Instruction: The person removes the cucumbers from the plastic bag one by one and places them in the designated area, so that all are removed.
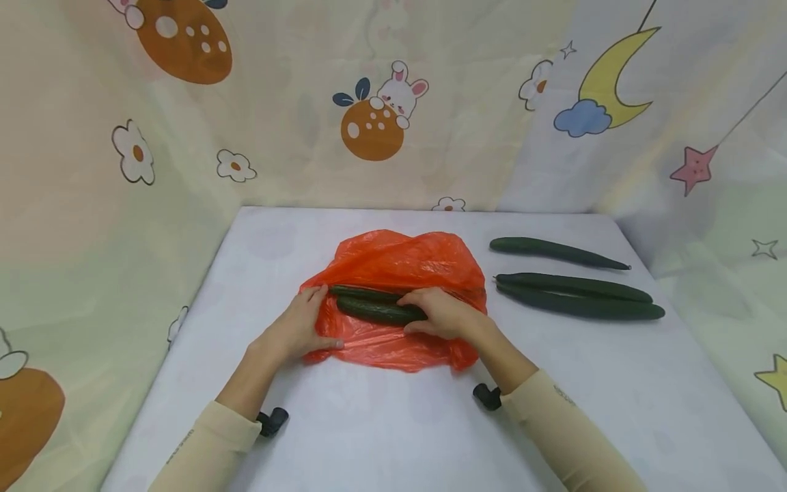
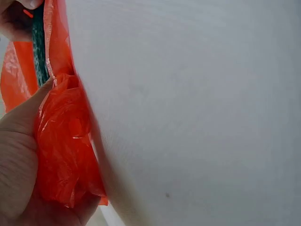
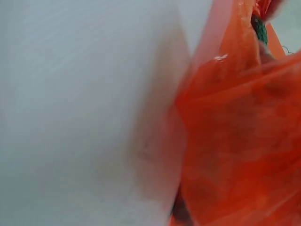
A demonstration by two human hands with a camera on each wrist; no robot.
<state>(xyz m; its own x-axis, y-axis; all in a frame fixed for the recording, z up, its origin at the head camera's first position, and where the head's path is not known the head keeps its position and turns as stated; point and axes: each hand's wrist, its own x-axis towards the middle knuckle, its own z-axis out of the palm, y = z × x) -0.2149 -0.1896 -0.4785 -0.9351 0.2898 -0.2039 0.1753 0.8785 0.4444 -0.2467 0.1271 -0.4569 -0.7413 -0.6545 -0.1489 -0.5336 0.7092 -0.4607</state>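
Observation:
An orange-red plastic bag (image 1: 393,345) lies spread on the table, with two dark green cucumbers (image 1: 378,311) side by side across it. My left hand (image 1: 301,326) is at the bag's left end, thumb and fingers apart. In the left wrist view its fingers curl round the bunched plastic (image 2: 68,146). From the right, my right hand (image 1: 445,314) holds the near cucumber's right end, fingers above and thumb below. Red film (image 3: 240,141) fills much of the right wrist view and hides most of that hand.
Right of the bag, a single cucumber (image 1: 553,251) lies at the back, with two more cucumbers (image 1: 578,304) touching each other in front of it. The table (image 1: 381,430) is white-covered. A patterned cloth (image 1: 289,137) hangs behind and at the sides.

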